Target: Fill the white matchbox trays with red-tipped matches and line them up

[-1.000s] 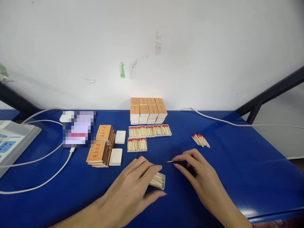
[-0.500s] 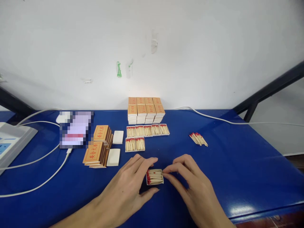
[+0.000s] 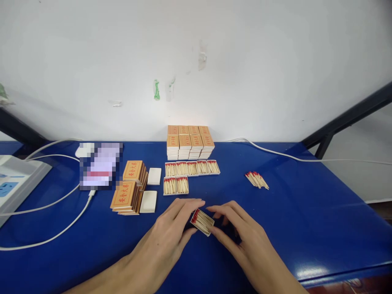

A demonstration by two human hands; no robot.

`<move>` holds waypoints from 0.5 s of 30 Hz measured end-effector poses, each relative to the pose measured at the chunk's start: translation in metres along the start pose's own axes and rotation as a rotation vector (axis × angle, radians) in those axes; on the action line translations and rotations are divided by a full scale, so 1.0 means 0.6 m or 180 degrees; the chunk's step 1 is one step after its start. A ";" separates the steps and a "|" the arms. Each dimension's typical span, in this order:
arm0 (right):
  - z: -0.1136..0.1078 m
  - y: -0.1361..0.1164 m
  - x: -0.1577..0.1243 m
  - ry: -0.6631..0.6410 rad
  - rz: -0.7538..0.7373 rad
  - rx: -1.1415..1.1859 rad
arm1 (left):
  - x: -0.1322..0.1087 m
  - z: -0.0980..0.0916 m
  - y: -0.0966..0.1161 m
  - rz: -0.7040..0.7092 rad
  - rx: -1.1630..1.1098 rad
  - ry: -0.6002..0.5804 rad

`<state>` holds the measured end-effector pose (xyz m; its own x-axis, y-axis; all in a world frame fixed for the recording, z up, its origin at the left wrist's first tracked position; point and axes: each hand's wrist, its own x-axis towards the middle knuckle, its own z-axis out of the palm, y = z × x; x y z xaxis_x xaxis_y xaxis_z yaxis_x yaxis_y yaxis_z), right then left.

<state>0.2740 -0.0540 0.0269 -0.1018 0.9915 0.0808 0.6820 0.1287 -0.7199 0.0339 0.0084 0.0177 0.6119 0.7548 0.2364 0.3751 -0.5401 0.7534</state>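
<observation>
An open matchbox tray [image 3: 202,222] filled with red-headed matches lies between my hands, turned at an angle on the blue table. My left hand [image 3: 170,226] curves round its left end, index finger over the far side and thumb at the near side. At the right end, my right hand [image 3: 241,228] has its thumb against the near corner and its index finger by the far corner. Both hands grip the tray. Beyond them, several match-filled trays [image 3: 182,185] stand in two rows. To the right lies a loose pile of matches [image 3: 256,180].
Stacked orange matchboxes [image 3: 190,141] stand against the wall. Orange matchbox sleeves [image 3: 124,196] are stacked at the left, beside two white tray stacks [image 3: 148,201]. Farther left are a blurred phone [image 3: 101,165], a white cable [image 3: 78,220] and a grey-white case [image 3: 24,179].
The tray has turned clockwise, from nearly straight to slanted. My right thumb has come onto its near corner, and my left thumb has drawn in closer. The view has shifted slightly.
</observation>
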 end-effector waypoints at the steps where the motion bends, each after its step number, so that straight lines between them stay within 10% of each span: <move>1: -0.002 0.002 -0.002 -0.0136 0.0085 0.0049 | 0.000 0.001 -0.001 0.0019 0.0011 0.0017; 15: -0.014 0.014 0.044 -0.0504 0.0317 0.0115 | 0.004 0.000 0.010 0.0578 0.0505 0.0459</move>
<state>0.2830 -0.0269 0.0287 -0.1499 0.9837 -0.0995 0.6682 0.0267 -0.7435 0.0378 0.0072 0.0227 0.5779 0.6794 0.4521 0.3796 -0.7142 0.5881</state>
